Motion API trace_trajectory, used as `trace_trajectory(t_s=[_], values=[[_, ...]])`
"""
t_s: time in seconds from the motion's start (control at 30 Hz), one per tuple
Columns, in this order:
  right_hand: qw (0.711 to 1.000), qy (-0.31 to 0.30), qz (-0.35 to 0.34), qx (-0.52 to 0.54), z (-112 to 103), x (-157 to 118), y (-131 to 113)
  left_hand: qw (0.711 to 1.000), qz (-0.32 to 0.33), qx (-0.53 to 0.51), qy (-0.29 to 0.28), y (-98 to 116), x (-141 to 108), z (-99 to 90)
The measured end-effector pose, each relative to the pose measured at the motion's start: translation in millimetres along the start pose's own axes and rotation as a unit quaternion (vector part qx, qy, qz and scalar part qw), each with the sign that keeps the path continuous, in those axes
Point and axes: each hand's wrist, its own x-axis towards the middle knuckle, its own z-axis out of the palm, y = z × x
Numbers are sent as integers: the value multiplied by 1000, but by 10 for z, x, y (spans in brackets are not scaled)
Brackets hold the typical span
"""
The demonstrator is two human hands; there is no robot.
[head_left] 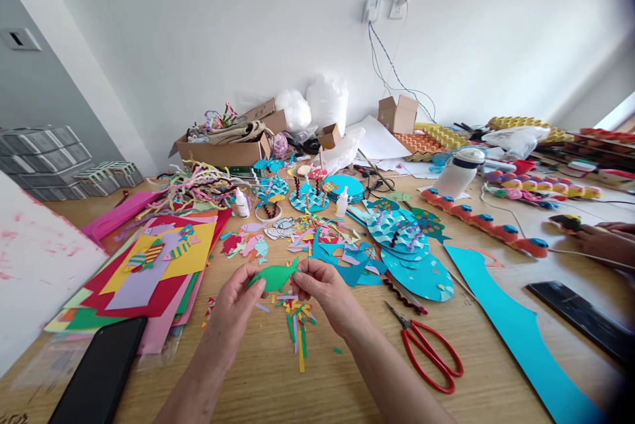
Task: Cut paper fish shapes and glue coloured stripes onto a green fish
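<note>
A green paper fish [276,277] is stretched between both hands above the wooden table. My left hand [243,293] pinches its rounded left end between thumb and fingers. At the tail, on the right, my right hand [317,285] has its fingers closed on the fish. Beneath and just beyond the hands are small paper scraps [301,351] in green, yellow and purple. Scissors with red handles [431,352] lie to the right of my right forearm, blades partly apart. Several cut paper fish [258,247] lie behind the hands.
Coloured paper sheets [161,292] and a black phone [99,371] lie left. Glue bottles [241,203], blue paper decorations [417,272] and an open cardboard box [223,151] stand farther back. Right are a large blue sheet [516,325], another phone [585,318] and another person's hand [602,239].
</note>
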Motion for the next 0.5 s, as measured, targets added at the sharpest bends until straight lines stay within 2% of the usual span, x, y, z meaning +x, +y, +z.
trace_trajectory(t_s=[0.1,0.3,0.43,0.5], values=[[1000,-5,0,-22,-5,3,-5,1000,4,21,-12,-20,20,-13],[995,-5,-13,-104,-57,-47,-56,996,26,24,-77,-107,66,-53],[978,21,-27,-207,-214,-159,-41,998,16,23,-48,-151,68,-130],[957,31,-31,-287,-300,-238,0,999,3,21,-26,-165,57,-173]])
